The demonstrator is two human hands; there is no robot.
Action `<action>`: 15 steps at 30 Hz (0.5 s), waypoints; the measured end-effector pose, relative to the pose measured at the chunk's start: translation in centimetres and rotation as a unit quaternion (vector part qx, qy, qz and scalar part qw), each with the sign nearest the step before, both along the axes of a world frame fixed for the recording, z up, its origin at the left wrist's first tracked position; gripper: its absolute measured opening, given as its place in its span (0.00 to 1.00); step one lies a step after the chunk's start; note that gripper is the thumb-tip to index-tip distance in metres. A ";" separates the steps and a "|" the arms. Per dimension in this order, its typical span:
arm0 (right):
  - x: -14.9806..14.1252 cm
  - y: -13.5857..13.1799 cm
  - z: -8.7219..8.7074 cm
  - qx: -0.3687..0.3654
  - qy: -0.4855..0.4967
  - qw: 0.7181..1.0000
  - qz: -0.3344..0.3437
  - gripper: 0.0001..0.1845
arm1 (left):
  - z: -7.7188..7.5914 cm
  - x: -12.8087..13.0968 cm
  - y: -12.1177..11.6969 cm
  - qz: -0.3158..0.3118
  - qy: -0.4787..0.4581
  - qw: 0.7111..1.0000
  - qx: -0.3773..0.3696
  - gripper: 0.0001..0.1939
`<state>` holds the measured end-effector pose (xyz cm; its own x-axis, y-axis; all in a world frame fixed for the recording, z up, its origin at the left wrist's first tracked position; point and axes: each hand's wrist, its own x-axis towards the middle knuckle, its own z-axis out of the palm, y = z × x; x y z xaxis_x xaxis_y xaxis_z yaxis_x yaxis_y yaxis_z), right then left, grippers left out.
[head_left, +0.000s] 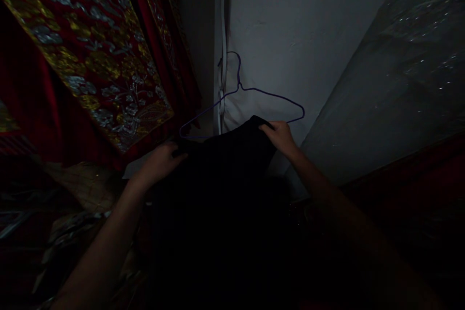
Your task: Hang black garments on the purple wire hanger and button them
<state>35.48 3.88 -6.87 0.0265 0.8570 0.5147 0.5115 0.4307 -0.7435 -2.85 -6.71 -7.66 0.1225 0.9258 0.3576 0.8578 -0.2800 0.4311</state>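
Observation:
A dark piece of cloth, seemingly a black garment point(225, 184), hangs between my two hands; its exact kind is lost in the dark. My left hand point(163, 160) pinches its upper left edge. At the upper right corner, my right hand point(278, 134) grips the fabric with the thumb on the near side. A thin purple wire hanger point(267, 92) is right behind the garment's top edge, its hook up by a pale vertical pipe or cable. The cloth covers part of the hanger's lower bar, and I cannot tell whether they are joined.
Red cloth with gold and silver embroidery point(109, 58) hangs at the left. Behind the hanger stands a pale wall point(290, 24) with a white cable or pipe point(223, 19). Shiny clear plastic sheeting point(410, 58) covers something at the right. Cluttered items lie in shadow at lower left.

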 end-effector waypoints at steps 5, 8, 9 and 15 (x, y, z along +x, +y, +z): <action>0.0 -2.1 1.0 -0.003 -0.006 1.000 -0.010 0.22 | 4.3 1.6 0.5 -0.064 0.001 0.986 0.154 0.10; -1.5 -3.5 0.3 -0.053 0.033 0.997 0.049 0.23 | 6.4 3.2 0.9 -0.123 -0.006 0.975 0.188 0.06; -2.0 -3.9 0.0 -0.066 0.042 0.994 0.075 0.23 | 7.0 3.7 1.2 -0.139 -0.009 0.970 0.200 0.08; -3.2 -7.0 -1.0 0.032 0.007 0.985 0.170 0.13 | 8.6 4.7 4.5 -0.118 -0.059 0.967 0.219 0.20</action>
<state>32.24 -3.14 -7.82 -0.2485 0.7829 0.5704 0.3188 0.6222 -0.7150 1.88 -2.21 0.89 0.2463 0.6331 0.7339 0.6991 -0.6405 0.3179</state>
